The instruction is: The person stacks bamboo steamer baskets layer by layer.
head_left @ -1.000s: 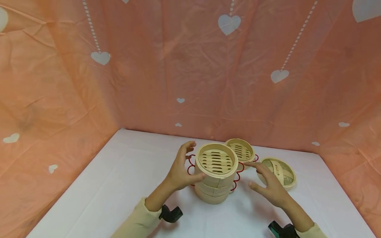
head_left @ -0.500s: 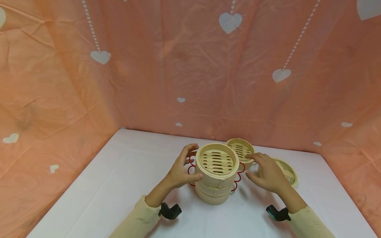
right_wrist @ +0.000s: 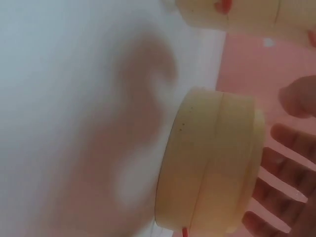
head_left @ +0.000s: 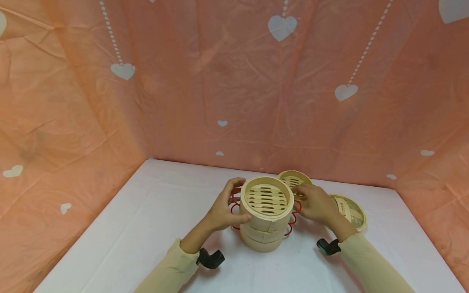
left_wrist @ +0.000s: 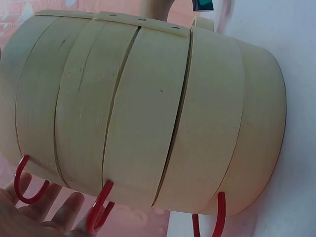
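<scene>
A stack of round bamboo steamer baskets (head_left: 264, 232) with red side loops stands upright on the white table. My left hand (head_left: 222, 209) is at its left side, thumb along the front and fingers toward the back. In the left wrist view, spread fingers of the left hand (left_wrist: 37, 215) lie beside a red loop. Behind the stack sits a single steamer basket (head_left: 291, 179) with a slatted base. My right hand (head_left: 316, 204) is over its near right side, partly covering it. Spread fingers reach the basket's top rim in the right wrist view; whether they press it, I cannot tell.
A round woven steamer lid (head_left: 349, 211) lies at the right, partly behind my right forearm. The white table (head_left: 154, 211) ends at an orange cloth backdrop (head_left: 176, 101) with pale hearts. A black wrist camera (head_left: 210, 259) sits at my left cuff.
My right hand has moved left and away from the lid, to the single steamer basket behind the stack. The left hand and the stack have hardly moved.
</scene>
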Motion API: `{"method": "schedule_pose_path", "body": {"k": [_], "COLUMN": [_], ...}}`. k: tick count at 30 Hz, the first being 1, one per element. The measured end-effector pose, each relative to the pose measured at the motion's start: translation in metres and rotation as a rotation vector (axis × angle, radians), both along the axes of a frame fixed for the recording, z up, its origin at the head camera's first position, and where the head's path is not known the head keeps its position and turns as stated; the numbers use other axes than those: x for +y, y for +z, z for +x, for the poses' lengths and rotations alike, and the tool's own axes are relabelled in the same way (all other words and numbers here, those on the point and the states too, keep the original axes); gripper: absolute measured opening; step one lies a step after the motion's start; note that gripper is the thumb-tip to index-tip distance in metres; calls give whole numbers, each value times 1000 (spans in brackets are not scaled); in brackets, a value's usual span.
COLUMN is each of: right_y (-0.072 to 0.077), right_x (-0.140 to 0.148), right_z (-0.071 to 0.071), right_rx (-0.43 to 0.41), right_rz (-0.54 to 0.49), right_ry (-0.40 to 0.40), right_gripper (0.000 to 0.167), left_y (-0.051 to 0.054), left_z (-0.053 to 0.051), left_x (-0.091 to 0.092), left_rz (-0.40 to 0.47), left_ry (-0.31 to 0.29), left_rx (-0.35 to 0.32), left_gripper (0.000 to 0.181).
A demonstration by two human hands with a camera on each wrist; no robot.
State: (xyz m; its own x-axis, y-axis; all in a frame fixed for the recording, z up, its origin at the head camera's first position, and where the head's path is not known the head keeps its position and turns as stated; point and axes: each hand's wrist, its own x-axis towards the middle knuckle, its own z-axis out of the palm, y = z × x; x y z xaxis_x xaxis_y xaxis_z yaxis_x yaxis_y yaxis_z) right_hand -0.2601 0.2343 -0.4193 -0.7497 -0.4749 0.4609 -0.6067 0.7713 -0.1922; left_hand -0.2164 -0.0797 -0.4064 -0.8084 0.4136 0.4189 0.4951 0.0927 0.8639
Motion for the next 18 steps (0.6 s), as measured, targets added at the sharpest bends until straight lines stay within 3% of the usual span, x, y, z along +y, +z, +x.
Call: {"method": "schedule_pose_path", "body": {"k": [18], "right_y": [-8], "right_x": [-7], "right_z": [-13], "right_rx": [27], "right_rz": [82], "right_ry": [-24], "right_gripper": [34], "left_y": [0], "left_z": [-3], "left_x": [3], "left_rz": [7], "left_ry": [-41], "left_rx": [-3], "left_gripper": [90]}}
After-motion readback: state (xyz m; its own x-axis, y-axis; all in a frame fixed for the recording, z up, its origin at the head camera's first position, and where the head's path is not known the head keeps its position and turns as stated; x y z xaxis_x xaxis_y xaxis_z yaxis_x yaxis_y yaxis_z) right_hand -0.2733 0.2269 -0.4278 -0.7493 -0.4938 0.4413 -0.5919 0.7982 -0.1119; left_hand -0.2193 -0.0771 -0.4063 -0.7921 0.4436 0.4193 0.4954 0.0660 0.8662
